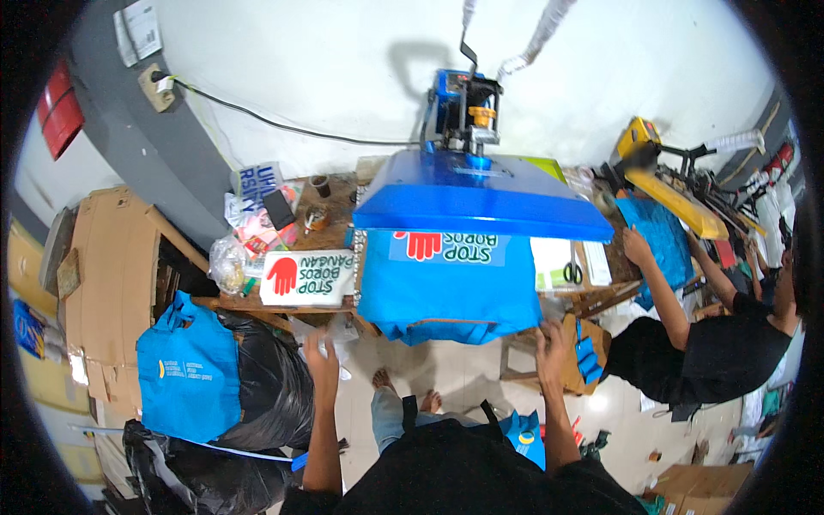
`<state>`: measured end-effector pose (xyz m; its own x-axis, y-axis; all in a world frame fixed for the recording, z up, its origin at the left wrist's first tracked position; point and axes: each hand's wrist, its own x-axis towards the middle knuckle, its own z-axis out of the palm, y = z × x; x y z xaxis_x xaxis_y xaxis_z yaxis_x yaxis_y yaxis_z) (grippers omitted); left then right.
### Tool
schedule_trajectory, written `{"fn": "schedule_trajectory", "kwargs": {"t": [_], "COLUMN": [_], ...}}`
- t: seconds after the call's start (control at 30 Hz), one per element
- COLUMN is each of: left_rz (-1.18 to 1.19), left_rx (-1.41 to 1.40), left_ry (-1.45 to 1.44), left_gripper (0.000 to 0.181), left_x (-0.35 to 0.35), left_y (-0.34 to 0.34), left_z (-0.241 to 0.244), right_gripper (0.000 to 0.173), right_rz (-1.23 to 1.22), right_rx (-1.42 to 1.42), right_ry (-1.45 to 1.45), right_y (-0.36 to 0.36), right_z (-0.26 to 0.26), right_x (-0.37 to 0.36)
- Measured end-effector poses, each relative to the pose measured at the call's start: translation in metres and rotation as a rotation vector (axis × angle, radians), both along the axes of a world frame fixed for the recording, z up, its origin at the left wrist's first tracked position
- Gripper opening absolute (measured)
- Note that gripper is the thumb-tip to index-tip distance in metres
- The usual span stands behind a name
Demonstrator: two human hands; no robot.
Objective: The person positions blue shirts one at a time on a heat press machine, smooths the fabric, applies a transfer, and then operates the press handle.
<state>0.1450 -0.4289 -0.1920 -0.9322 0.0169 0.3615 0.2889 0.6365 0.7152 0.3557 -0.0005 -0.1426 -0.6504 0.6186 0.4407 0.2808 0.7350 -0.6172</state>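
Note:
A blue fabric bag (pixel 450 290) lies on the heat press, partly under its raised blue upper platen (pixel 483 209). On the bag sits a transfer sheet (pixel 463 249) with a red hand and green lettering. My right hand (pixel 552 347) is beside the bag's lower right corner, fingers parted; whether it touches the cloth is unclear. My left hand (pixel 320 351) hangs in front of the table's edge, left of the bag, fingers apart and holding nothing. A stack of similar printed transfer sheets (pixel 308 278) lies on the wooden table left of the press.
Black scissors (pixel 572 273) lie right of the press. A cup (pixel 320 186) and a phone-like black object (pixel 279 210) stand at the left. Another blue bag (pixel 188 376) rests on black plastic bags (pixel 277 380). A co-worker (pixel 702 354) handles blue cloth (pixel 660 241) at the right.

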Motion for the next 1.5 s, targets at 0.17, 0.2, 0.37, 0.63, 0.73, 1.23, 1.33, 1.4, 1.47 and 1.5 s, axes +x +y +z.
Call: {"fn": "schedule_trajectory", "kwargs": {"t": [0.17,0.2,0.37,0.63,0.73,1.23,1.33,1.4,1.47,1.5], "left_rz": [0.068,0.060,-0.330,-0.443,-0.439,-0.432,-0.433,-0.432,-0.449,-0.459], "left_rx": [-0.013,-0.008,-0.154,-0.438,-0.491,-0.550,-0.533,-0.537,-0.361,-0.313], "left_ry": [-0.204,-0.263,0.021,0.222,0.222,0.246,0.244,0.203,0.208,0.179], "left_gripper": [0.033,0.037,0.050,0.062,0.062,0.058,0.058,0.059,0.059,0.059], "left_x": [0.072,0.072,-0.011,-0.067,-0.072,-0.070,-0.070,-0.070,-0.068,-0.066], "left_y": [-0.026,-0.014,0.095,0.172,0.175,0.174,0.175,0.175,0.170,0.167], "left_z": [-0.033,-0.028,0.026,0.031,0.019,0.017,0.018,0.024,0.036,0.043], "right_gripper": [0.019,0.021,0.033,0.047,0.048,0.049,0.047,0.045,0.041,0.039], "right_rz": [-0.127,-0.137,0.284,0.317,0.300,0.292,0.286,0.269,0.304,0.293], "right_rx": [0.135,0.162,0.260,0.304,0.303,0.276,0.247,0.179,0.173,0.145], "right_ry": [-0.030,-0.083,-0.060,-0.217,-0.218,-0.175,-0.137,-0.148,-0.008,0.035], "right_y": [0.006,0.006,-0.009,-0.003,-0.001,0.002,0.000,-0.004,-0.014,-0.019], "right_z": [0.019,0.026,0.036,0.006,0.000,-0.006,0.001,0.014,0.036,0.052], "right_x": [0.023,0.013,-0.079,-0.131,-0.129,-0.131,-0.131,-0.130,-0.127,-0.124]}}
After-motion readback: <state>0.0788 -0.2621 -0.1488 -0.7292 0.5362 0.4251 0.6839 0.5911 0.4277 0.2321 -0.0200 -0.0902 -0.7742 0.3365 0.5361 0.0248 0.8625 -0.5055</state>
